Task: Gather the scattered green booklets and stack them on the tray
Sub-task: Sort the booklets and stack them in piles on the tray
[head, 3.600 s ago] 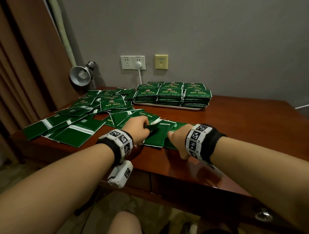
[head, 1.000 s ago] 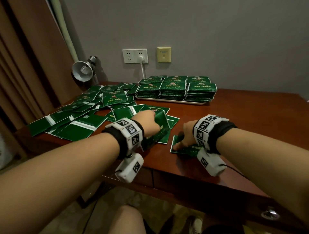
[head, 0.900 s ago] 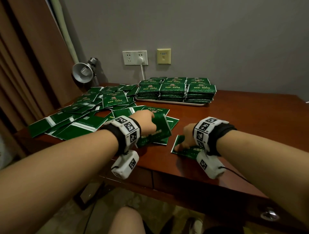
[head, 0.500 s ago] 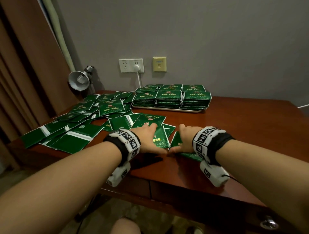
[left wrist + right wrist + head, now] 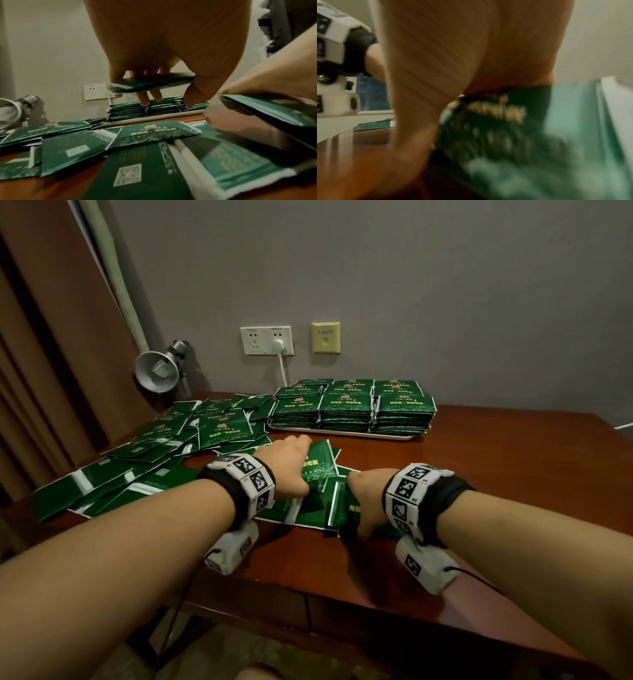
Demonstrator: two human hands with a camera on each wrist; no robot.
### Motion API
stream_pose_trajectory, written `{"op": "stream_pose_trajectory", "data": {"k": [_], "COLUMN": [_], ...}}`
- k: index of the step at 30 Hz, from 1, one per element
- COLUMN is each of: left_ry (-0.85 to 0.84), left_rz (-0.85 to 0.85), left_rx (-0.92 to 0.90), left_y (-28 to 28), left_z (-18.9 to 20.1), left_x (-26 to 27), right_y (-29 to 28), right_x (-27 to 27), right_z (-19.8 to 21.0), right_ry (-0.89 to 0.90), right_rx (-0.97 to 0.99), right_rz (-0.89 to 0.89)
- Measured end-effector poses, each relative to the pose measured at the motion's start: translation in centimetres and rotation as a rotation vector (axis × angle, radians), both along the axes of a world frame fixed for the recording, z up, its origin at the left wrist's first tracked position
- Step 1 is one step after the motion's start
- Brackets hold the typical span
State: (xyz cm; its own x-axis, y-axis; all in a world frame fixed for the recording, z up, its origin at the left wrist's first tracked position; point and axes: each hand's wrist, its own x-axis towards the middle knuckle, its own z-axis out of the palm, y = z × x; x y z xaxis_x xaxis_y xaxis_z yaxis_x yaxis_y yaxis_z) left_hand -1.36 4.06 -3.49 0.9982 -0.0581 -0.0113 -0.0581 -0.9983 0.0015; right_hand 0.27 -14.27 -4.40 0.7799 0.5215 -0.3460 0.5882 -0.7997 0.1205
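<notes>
Green booklets (image 5: 154,460) lie scattered over the left and middle of the brown table. My left hand (image 5: 294,463) grips a green booklet (image 5: 318,467) lifted off the pile; in the left wrist view this thin booklet (image 5: 150,82) sits between fingers and thumb of the left hand (image 5: 164,92). My right hand (image 5: 363,501) holds another booklet (image 5: 346,508) tilted up on its edge near the table's front. In the blurred right wrist view, the right hand (image 5: 453,102) clasps this booklet (image 5: 505,128). The tray (image 5: 342,434) at the back carries three rows of stacked booklets (image 5: 352,409).
A metal desk lamp (image 5: 157,371) stands at the back left by the curtain. Wall sockets (image 5: 267,340) with a plugged cable hang above the tray. Bare wood (image 5: 496,474) stretches to the right of my hands. The table's front edge (image 5: 308,597) runs under my forearms.
Half a second ago both hands lay flat on booklets. Now the left hand has lifted one off the pile and the right has tipped its booklet up on edge.
</notes>
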Motion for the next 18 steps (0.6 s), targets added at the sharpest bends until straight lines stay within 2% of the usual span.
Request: {"op": "stream_pose_trajectory", "data": {"k": [6,10,18], "left_ry": [-0.027,-0.052,-0.070], "left_rz": [-0.003,0.019,-0.051], "left_rx": [-0.112,-0.095,-0.045], "left_y": [1.6,2.8,4.7], "left_z": [1.0,1.9,4.3], "left_x": [2.1,3.7,9.7], "right_y": [-0.6,-1.6,1.2], "right_x": [2.3,5.0,12.5], "right_z": [0.8,1.9,6.3], "right_ry": [-0.055,-0.238,-0.302], "right_rx": [-0.006,0.148,0.107], "right_rz": [-0.051,-0.033,-0.030]}}
